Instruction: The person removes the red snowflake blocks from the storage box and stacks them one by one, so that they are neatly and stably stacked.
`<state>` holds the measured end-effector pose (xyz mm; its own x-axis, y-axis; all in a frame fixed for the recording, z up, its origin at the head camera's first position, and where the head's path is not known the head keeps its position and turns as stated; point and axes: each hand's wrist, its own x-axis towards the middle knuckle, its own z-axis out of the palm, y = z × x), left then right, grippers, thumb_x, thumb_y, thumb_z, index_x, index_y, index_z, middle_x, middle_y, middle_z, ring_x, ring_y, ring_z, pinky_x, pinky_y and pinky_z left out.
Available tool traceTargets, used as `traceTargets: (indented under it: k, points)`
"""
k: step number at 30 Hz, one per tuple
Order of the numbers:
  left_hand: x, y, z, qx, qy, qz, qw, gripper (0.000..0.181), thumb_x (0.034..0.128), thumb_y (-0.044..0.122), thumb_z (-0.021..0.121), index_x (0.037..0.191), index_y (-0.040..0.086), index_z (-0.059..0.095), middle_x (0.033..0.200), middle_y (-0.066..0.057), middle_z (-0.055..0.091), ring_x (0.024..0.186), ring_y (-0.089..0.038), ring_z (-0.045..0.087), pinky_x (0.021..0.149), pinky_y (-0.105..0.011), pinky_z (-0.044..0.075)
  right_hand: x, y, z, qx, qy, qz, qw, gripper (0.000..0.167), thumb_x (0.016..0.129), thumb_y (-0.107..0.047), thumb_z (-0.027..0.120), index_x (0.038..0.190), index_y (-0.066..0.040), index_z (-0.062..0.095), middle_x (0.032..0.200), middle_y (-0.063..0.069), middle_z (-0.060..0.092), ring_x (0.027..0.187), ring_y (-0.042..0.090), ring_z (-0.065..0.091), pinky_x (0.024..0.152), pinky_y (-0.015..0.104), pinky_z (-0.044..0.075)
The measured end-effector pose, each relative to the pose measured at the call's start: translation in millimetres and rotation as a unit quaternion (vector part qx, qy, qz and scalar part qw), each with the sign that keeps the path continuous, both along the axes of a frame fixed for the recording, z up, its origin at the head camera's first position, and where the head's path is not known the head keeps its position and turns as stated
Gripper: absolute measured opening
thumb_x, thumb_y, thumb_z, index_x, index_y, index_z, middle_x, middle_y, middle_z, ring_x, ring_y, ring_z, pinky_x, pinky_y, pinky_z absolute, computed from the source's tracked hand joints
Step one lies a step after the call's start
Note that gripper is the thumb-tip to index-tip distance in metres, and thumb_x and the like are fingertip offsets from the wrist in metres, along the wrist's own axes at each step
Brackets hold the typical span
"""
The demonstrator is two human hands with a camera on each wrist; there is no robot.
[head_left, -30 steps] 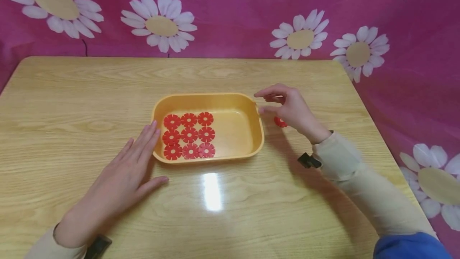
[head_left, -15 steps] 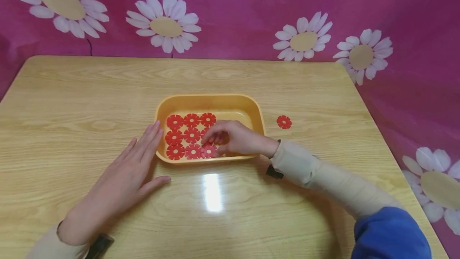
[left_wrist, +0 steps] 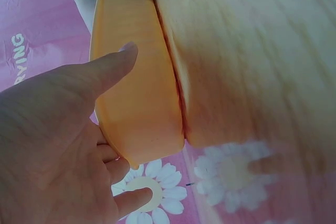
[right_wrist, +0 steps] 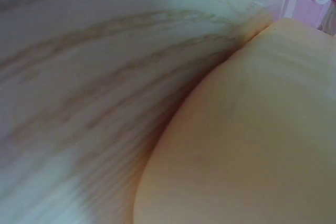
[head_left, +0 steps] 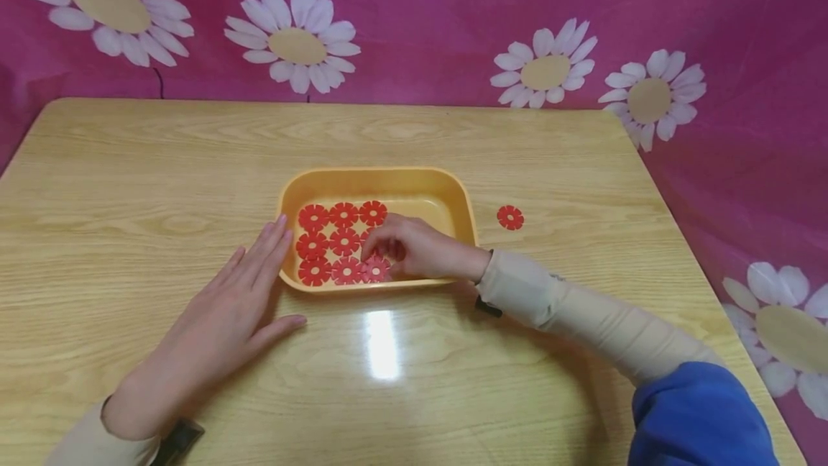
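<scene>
Several red flower-shaped plastic discs (head_left: 345, 241) lie flat in rows in the left part of a yellow tray (head_left: 414, 180). My right hand (head_left: 427, 249) reaches into the tray over its right end. Its index finger and thumb bend around the near right red disc (head_left: 376, 269), touching its edges. The hand covers part of the disc behind it. My left hand (head_left: 220, 311) rests its straight fingertips against the tray's left end, thumb apart. In the left wrist view, the thumb lies along the tray's outer wall (left_wrist: 142, 93). The right wrist view shows only the tray's outside (right_wrist: 236, 145), not the right fingers.
One more red flower-shaped disc (head_left: 510, 218) lies on the wooden table (head_left: 194, 157), right of the tray. A pink cloth with white daisies (head_left: 414, 20) hangs behind the table. Light glares on the tabletop in front of the tray.
My right hand has moved left from beside the tray's right end into the tray, uncovering the disc on the table. My left hand has stayed at the tray's left end.
</scene>
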<state>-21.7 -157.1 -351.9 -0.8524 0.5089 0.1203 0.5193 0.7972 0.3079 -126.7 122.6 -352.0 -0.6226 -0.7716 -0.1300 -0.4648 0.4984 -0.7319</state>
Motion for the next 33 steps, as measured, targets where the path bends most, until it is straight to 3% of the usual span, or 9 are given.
traceTargets:
  k: [8,17,27,33]
  points:
    - [-1.1,-0.5,-0.3,0.001,0.001,0.001,1.0,0.103,0.088,0.047,0.07,0.157,0.004,0.007,0.164,-0.006,-0.004,0.15,-0.024,0.005,0.119,-0.05,0.015,1.1,-0.4,2.9,-0.002,0.004,-0.003,1.0,0.028,0.079,0.001,0.08,0.101,-0.006,0.065,0.097,0.005,0.059,0.084,0.018,0.055,0.069,0.022,0.05]
    - [-1.2,-0.3,0.5,-0.002,-0.004,0.001,1.0,0.103,0.0883,0.047,0.07,0.157,0.004,0.007,0.164,-0.006,-0.005,0.15,-0.025,0.006,0.119,-0.051,0.016,0.9,2.6,3.5,-0.044,-0.002,0.009,0.999,0.024,0.08,0.006,0.077,0.099,-0.005,0.068,0.094,0.003,0.061,0.082,0.016,0.058,0.069,0.024,0.055]
    - [-0.9,-0.6,0.1,-0.005,-0.003,-0.001,1.0,0.103,0.0881,0.047,0.07,0.157,0.004,0.007,0.164,-0.007,-0.004,0.149,-0.026,0.007,0.117,-0.054,0.02,-0.3,5.5,3.9,-0.054,-0.043,0.018,0.9975,0.026,0.084,0.005,0.073,0.106,-0.007,0.07,0.098,0.001,0.063,0.087,0.015,0.059,0.072,0.027,0.055]
    - [-1.0,-0.6,-0.3,-0.009,-0.011,0.002,0.9999,0.103,0.0883,0.049,0.069,0.157,0.004,0.007,0.164,-0.006,-0.004,0.149,-0.025,0.006,0.118,-0.053,0.017,-7.8,17.2,13.4,-0.101,-0.06,0.003,0.9931,0.032,0.084,0.005,0.074,0.114,-0.005,0.069,0.109,0.0,0.067,0.085,0.018,0.056,0.074,0.03,0.054]
